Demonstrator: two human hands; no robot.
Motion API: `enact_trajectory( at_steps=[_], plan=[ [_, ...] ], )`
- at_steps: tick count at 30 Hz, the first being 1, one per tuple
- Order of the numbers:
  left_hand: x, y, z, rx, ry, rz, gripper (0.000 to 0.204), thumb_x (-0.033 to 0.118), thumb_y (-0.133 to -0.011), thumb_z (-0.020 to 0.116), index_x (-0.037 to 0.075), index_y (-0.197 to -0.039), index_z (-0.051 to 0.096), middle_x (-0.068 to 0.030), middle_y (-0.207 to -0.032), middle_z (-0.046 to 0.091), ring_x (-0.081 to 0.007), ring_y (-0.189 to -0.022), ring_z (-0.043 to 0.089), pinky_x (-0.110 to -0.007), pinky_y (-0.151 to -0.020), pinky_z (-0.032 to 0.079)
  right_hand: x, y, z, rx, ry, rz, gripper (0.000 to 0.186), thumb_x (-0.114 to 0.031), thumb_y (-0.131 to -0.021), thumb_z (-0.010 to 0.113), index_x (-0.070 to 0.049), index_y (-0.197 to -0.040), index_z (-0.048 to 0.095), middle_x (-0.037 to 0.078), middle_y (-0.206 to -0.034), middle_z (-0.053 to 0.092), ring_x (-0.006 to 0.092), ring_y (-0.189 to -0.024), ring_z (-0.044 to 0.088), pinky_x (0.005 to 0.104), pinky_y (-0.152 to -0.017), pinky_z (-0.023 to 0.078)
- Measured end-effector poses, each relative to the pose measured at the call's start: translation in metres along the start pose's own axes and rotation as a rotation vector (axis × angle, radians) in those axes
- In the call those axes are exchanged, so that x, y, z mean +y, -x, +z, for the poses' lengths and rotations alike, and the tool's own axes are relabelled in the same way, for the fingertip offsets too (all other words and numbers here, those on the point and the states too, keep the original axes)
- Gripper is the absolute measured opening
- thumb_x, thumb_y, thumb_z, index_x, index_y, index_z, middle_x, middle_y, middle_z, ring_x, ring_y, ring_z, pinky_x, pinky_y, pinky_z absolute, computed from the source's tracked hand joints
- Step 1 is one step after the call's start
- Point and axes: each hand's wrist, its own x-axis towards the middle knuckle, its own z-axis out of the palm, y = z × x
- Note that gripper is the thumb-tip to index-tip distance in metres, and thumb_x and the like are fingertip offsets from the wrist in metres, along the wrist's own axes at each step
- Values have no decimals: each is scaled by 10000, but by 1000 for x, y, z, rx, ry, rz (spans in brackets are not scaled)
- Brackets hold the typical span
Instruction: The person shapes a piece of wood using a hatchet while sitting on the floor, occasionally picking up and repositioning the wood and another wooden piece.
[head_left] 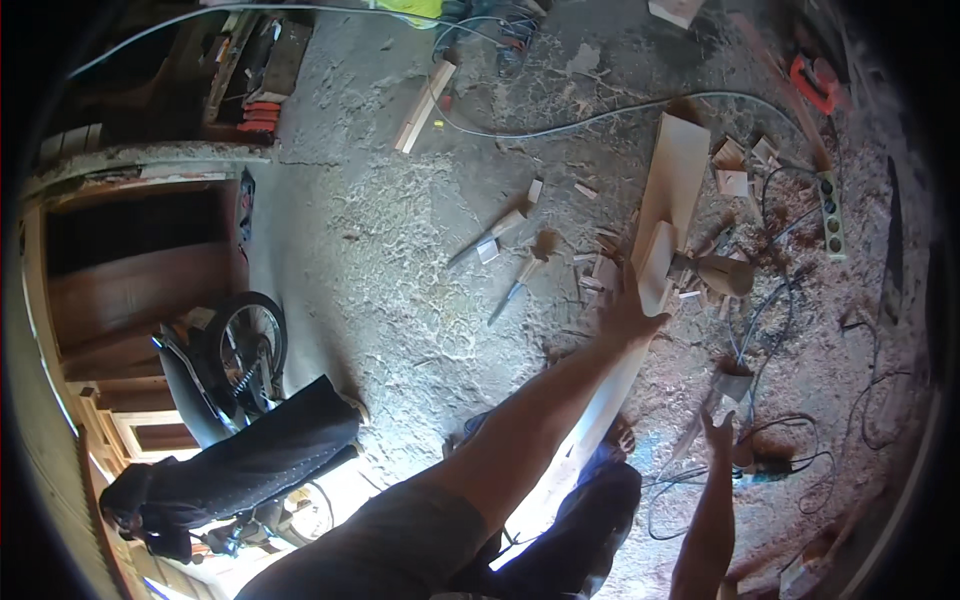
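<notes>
My left hand (pixel 630 315) is closed round the lower part of a pale wood block (pixel 655 268), holding it over a long plank (pixel 677 175). Beside the block lies a rounded wooden piece (pixel 725 275) with metal at its left end; its kind is unclear. My right hand (pixel 717 432) is lower down, thumb and fingers apart, beside the pale handle of a tool with a broad grey head (pixel 732 384). The fingertips come close to that handle; whether they touch it is hard to see. Two chisels (pixel 488 237) (pixel 517 290) lie on the floor to the left.
Wood offcuts (pixel 732 182) and shavings litter the concrete floor. A power strip (pixel 832 215) and tangled cables (pixel 775 320) lie right. A red clamp-like tool (pixel 815 82) is far right. A person in dark clothes (pixel 260 440) stands left, near a wheeled vehicle (pixel 250 350).
</notes>
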Motion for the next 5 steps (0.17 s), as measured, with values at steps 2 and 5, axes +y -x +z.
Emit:
enact_trajectory(
  at_steps=[2, 5],
  plan=[
    [-47, 17, -18, -190, 411, 125, 1111, 404, -791, 803, 133, -1599, 90, -254, -1452, 507, -431, -1321, 521, -446, -1162, 366, -14, 48, -2, -44, -77, -120, 1073, -618, -841, 707, 67, -1537, 263, 373, -1355, 538, 433, -1298, 537, 409, -1036, 451],
    [-67, 69, -74, -288, 435, 143, 1042, 369, -823, 782, 131, -1600, 130, -240, -1385, 579, -406, -1319, 535, -424, -1145, 387, -31, 133, 12, -97, -178, -516, 845, -536, -921, 655, 46, -1482, 408, 264, -1347, 601, 365, -1297, 557, 407, -1061, 443]
  ],
)
